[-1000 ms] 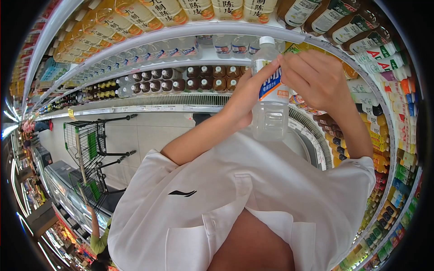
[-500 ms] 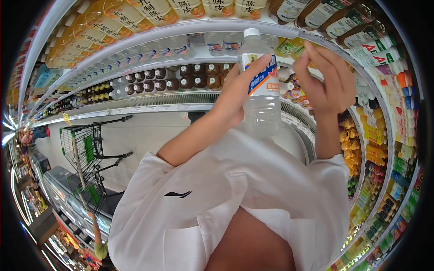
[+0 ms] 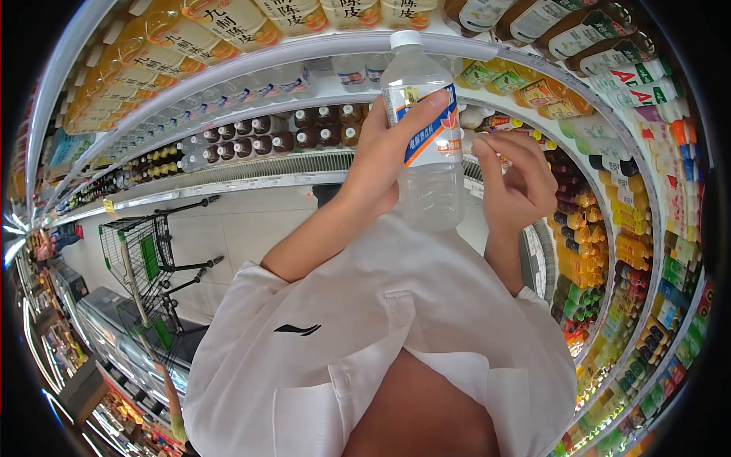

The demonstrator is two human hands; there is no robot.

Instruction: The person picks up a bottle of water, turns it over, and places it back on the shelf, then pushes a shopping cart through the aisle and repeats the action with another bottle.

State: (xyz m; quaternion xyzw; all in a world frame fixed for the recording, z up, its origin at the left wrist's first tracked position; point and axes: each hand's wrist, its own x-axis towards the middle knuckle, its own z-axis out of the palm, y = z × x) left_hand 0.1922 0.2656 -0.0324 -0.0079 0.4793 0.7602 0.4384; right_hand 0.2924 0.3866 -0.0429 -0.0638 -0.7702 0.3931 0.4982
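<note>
My left hand (image 3: 381, 156) wraps round a clear plastic drink bottle (image 3: 432, 194), its thumb lying across the label. The bottle is upright, tilted slightly, with a white cap (image 3: 406, 39) on and a blue, white and orange label. Clear liquid shows inside. Close to the right edge of the bottle is my right hand (image 3: 521, 183), its fingers curled and the thumb tip meeting the index finger. Nothing can be seen in that pinch. Part of the label is covered by my left thumb.
Curved shelves carry rows of drinks: orange bottles (image 3: 228, 27) on top, clear bottles (image 3: 289, 80) below, dark bottles (image 3: 263, 126) lower down. More drinks (image 3: 632, 251) line the right side. Shopping carts (image 3: 145, 259) stand on the floor at left, beside another person's arm (image 3: 169, 388).
The bottle has shifted slightly left in my left hand. My right hand has come down and left, from in front of the shelf to beside the bottle, its fingers curling more.
</note>
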